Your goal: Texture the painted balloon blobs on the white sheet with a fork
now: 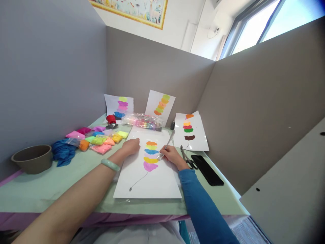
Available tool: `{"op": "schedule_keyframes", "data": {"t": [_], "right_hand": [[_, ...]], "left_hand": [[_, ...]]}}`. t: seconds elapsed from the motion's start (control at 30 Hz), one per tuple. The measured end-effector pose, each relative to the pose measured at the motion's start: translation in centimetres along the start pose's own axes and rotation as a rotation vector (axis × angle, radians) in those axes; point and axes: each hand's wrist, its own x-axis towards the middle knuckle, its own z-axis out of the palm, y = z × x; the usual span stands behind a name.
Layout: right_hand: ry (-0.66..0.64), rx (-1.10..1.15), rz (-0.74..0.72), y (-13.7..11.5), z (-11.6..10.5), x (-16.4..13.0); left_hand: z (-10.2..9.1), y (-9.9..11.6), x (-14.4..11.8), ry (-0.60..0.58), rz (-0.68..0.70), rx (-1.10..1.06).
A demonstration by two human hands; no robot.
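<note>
A white sheet of paper (pixel 152 186) lies flat on the pale green table cover (pixel 83 189), its short edge toward the person. Nearest on it is a small dark scribble, from which a thin line runs up to a pinkish-purple patch; beyond that, in a column, come yellow, pale lavender, blue, yellow-green and orange patches, all with uneven edges. The right hand (pixel 173 156), at the sheet's right side, has its fingers closed round a metal fork (pixel 171 139). The tines point down and left at the right end of the yellow and lavender patches, so the paint lies just left of the grip; whether they touch the paper cannot be told. The handle slants up and away past the fingers. The left hand (pixel 131 147) is at the sheet's far left edge, fingers curled; whether it pinches the paper is unclear. Farther back lies a clear plastic pack (pixel 143 121).
</note>
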Motion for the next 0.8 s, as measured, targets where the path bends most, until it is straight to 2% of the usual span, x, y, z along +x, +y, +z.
{"op": "schedule_keyframes", "data": {"t": [0.2,0.4,0.47,0.57,0.7,0.8], "right_hand": [[0.028,0.032,0.039,-0.3,-0.1,-0.1],[0.143,0.154,0.023,-1.7,-0.5,-0.5],[0.141,0.189,0.001,-2.1,-0.3,-0.5],[0.122,0.203,-0.035,-2.5,0.3,-0.4],[0.044,0.184,-0.106,-2.8,1.1,-0.5],[-0.001,0.210,-0.148,-3.0,1.5,-0.6]], "left_hand": [[0.1,0.0,-0.1,0.007,0.006,-0.002],[-0.2,-0.1,-0.2,0.036,0.021,-0.032],[-0.6,0.2,-0.6,0.101,0.059,-0.086],[-1.5,1.3,-1.6,0.165,0.223,-0.273],[-2.3,3.1,-3.3,-0.049,0.493,-0.554],[-2.3,3.8,-3.9,-0.113,0.554,-0.649]]}}
